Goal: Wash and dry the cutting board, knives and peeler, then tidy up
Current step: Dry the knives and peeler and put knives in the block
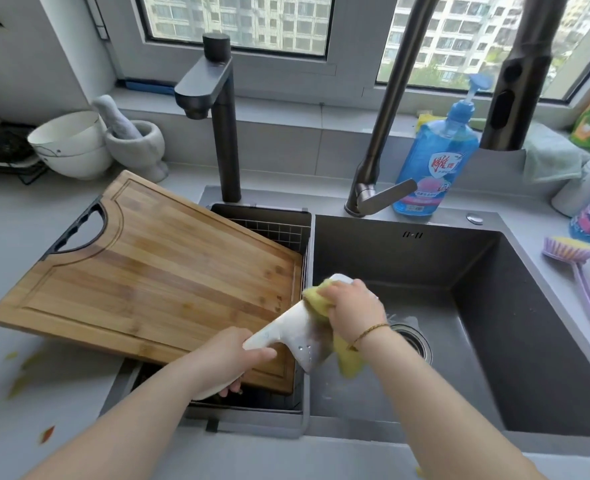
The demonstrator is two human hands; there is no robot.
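My left hand (231, 355) grips the white handle of a wide white knife (295, 329), blade pointing up and to the right over the sink edge. My right hand (354, 308) holds a yellow sponge (316, 299) wrapped round the blade; a fold of the sponge hangs below the wrist. A large bamboo cutting board (155, 271) with a black handle cut-out lies tilted across the left basin and the counter, just left of the knife. No peeler or second knife shows.
The dark right sink basin (460, 306) has a drain below my right arm. Two dark faucets, a blue dish-soap bottle (432, 157), white bowls and a stone mortar stand behind. A purple brush (574, 258) lies right. Peel scraps dot the left counter.
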